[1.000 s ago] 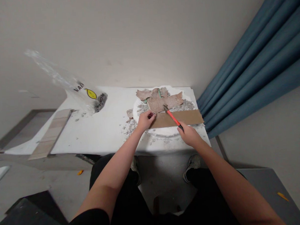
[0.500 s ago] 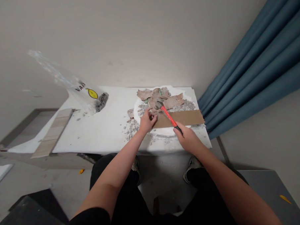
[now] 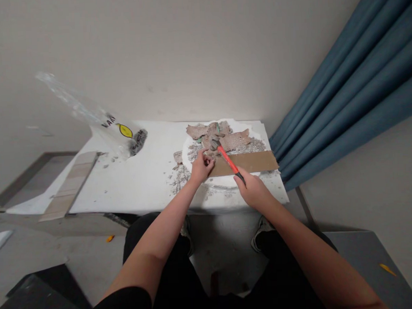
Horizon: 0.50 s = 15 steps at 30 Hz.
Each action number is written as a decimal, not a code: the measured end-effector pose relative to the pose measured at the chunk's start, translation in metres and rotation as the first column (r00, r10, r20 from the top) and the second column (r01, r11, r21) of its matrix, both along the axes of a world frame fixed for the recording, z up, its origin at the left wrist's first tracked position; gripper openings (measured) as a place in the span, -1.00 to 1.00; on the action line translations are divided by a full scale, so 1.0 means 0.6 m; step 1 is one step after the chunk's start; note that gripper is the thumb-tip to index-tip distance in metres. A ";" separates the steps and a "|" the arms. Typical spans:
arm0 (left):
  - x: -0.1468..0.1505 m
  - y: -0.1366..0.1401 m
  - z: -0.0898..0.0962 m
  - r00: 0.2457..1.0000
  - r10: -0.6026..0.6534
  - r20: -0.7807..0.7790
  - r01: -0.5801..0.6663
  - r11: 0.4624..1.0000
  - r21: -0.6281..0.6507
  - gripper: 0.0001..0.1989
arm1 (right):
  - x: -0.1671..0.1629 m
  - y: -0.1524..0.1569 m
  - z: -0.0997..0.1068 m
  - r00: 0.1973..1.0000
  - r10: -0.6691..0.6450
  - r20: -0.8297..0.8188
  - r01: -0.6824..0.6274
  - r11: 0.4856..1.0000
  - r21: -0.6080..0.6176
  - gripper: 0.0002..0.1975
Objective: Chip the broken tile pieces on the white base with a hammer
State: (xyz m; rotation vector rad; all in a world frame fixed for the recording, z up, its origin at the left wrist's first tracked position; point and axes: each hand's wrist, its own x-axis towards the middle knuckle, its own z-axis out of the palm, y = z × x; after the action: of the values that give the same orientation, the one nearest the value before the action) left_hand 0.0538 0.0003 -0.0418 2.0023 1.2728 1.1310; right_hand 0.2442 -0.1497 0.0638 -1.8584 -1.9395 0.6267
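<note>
In my right hand is a hammer with a red and black handle, its dark head over the grey rubble. My left hand is closed, thumb and fingers curled together at the left end of a flat brown strip. Whatever its fingertips pinch is too small to make out. Just beyond both hands, torn, dusty brown pieces lie on crushed grey bits. Beneath them is a white round sheet or dish, partly covered.
A clear plastic bag with a yellow print and dark granules stands on the white tabletop. At the left edge lies a wood-patterned plank. Blue curtains hang at right. Black sheets lie on the floor.
The hammer and my right hand have shifted slightly left. My left hand stays at the strip's left end. The whole view has moved a little.
</note>
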 end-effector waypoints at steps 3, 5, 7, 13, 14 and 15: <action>0.000 0.001 -0.002 1.000 0.007 -0.007 -0.007 1.000 0.001 -0.49 | -0.003 -0.001 0.002 1.000 0.009 0.028 -0.007 0.999 -0.049 -0.59; 0.000 0.002 -0.003 1.000 0.012 -0.008 -0.012 1.000 -0.002 -0.48 | -0.006 -0.001 0.003 0.999 0.019 0.043 -0.016 0.997 -0.072 -0.61; 0.000 0.003 -0.003 1.000 0.009 -0.007 -0.009 1.000 -0.003 -0.48 | -0.008 -0.002 0.004 0.999 0.013 0.049 -0.010 0.998 -0.058 -0.59; 0.000 0.003 -0.004 1.000 0.009 0.001 -0.009 1.000 -0.006 -0.47 | -0.014 -0.005 0.006 0.999 0.012 0.051 -0.008 0.997 -0.081 -0.59; 0.000 0.003 -0.005 1.000 0.005 0.011 -0.005 1.000 -0.004 -0.46 | -0.014 -0.006 0.007 0.999 0.009 0.052 -0.005 0.997 -0.071 -0.58; 0.000 0.002 -0.005 1.000 0.001 0.024 -0.001 1.000 0.000 -0.45 | -0.014 -0.007 0.008 0.998 0.004 0.055 -0.001 0.998 -0.056 -0.57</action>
State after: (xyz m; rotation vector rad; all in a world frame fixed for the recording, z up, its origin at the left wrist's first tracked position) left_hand 0.0539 0.0017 -0.0449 1.9828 1.2622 1.1518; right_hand 0.2356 -0.1537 0.0687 -1.9274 -1.9783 0.6433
